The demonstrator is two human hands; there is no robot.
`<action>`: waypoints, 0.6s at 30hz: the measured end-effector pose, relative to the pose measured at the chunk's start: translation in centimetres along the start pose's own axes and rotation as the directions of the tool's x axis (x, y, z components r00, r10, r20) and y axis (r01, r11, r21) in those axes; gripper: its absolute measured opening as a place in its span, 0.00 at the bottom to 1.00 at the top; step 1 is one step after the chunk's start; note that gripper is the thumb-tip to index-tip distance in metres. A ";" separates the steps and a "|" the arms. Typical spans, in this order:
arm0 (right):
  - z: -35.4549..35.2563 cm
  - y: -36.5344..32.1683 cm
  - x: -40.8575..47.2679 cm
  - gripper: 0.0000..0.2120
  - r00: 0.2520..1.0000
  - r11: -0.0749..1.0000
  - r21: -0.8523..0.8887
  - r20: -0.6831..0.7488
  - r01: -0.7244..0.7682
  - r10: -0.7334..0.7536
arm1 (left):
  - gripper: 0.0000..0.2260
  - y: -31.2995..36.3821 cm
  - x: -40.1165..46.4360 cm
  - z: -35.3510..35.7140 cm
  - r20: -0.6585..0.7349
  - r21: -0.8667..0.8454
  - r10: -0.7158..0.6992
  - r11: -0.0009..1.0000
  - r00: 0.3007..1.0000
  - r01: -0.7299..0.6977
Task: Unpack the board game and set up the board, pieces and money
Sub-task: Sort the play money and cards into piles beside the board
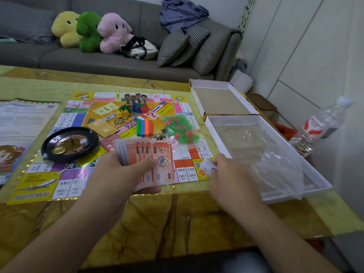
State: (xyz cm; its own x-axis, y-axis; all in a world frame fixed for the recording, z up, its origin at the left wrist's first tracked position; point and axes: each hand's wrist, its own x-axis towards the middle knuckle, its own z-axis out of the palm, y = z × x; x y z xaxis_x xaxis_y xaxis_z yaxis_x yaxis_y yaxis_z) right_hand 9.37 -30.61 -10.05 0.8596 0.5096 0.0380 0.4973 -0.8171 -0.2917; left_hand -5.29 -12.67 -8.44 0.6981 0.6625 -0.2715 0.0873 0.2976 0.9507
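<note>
The colourful game board [65, 182] lies open on the table. My left hand [126, 170] grips a fanned stack of orange play money [157, 162] above the board's near edge. To its right, my right hand [228, 176] pinches a small pale slip [209, 166] over the board's corner. On the board sit a black roulette dish [69, 143] with a die and coins, coloured pawns [132, 110], coloured sticks [144, 126], yellow cards [102, 128], and a clear bag of green and red houses [180, 129].
Two open white box halves [216, 101] [275, 154] stand to the right, with a crumpled clear plastic bag [279, 170] on the nearer one. A water bottle [323, 125] leans at the far right edge. A rule sheet [21, 125] lies left. A sofa is behind the table.
</note>
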 end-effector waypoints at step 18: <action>0.2 0.7 -1.5 0.07 0.964 0.982 0.078 0.220 -0.171 0.151 | 0.10 -0.3 -0.3 0.9 0.025 0.040 -0.011 0.999 1.000 0.010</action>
State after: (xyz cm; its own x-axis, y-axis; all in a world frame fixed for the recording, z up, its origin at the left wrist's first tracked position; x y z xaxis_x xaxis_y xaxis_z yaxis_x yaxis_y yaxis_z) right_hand 8.39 -31.95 -10.48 0.8776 0.4272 -0.2175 0.3318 -0.8688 -0.3676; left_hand -4.90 -13.56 -8.48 0.7145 0.6418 -0.2785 0.1226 0.2771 0.9530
